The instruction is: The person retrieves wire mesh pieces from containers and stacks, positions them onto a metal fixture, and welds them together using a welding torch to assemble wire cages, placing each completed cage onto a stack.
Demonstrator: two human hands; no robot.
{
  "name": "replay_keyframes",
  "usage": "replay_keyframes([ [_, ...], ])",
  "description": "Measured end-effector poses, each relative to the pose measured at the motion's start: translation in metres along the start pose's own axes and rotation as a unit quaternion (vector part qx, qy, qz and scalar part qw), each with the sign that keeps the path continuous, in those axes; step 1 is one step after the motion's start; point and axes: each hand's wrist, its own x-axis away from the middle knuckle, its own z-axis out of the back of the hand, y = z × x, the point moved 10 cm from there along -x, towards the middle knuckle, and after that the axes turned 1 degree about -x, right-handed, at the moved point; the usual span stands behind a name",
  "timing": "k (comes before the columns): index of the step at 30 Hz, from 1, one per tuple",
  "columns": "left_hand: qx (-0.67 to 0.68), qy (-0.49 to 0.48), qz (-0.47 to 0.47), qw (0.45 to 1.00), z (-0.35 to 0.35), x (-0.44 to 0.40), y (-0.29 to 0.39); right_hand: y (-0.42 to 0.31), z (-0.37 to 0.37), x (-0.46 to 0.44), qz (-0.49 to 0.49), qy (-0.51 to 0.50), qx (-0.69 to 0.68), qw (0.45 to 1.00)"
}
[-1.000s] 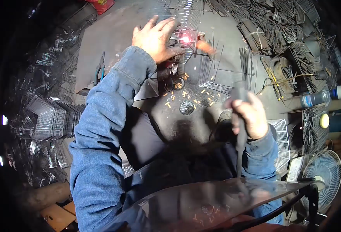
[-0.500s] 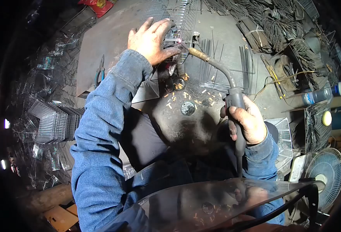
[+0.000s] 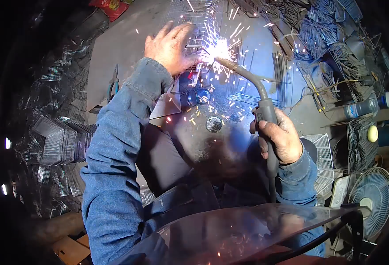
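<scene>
My right hand (image 3: 285,139) is wrapped around the handle of a welding torch (image 3: 252,81), its thumb along the top. The torch's curved neck runs up and left to a bright white arc with sparks flying from its tip. My left hand (image 3: 170,48) grips the near left side of a wire basket (image 3: 201,13), thumb close to the arc and fingers lying over the wires. Glare hides the spot where the torch tip meets the wire, and the fingertips are partly hidden.
Pliers (image 3: 114,83) lie on the metal table (image 3: 110,51) to the left. Thin wire rods (image 3: 280,75) lie right of the arc. A round tin (image 3: 214,124) sits among scattered cigarette butts. Stacked wire baskets (image 3: 62,141) stand left; a fan (image 3: 371,201) and bottle (image 3: 362,110) are at right.
A bright arc with sparks has flared at the torch tip, lighting the table blue-white. The torch has dipped slightly toward me; my left hand has barely moved.
</scene>
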Motion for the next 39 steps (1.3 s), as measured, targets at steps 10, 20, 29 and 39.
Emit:
replay_keyframes([
  [10, -0.014, 0.001, 0.007, 1.0, 0.007, 0.001, 0.004, 0.0, 0.0, -0.001, -0.016, 0.048, 0.111, 0.993],
  [20, -0.084, -0.178, -0.167, 0.966, 0.02, -0.03, 0.071, -0.04, 0.061, -0.03, 0.16, 0.088, -0.16, 0.97],
  [29, -0.109, -0.092, -0.206, 0.968, -0.02, -0.121, 0.116, -0.023, 0.063, -0.057, 0.121, 0.139, -0.119, 0.976],
  [39, -0.115, -0.147, -0.166, 0.968, -0.033, -0.15, 0.12, -0.03, 0.063, -0.046, 0.111, 0.203, -0.015, 0.973],
])
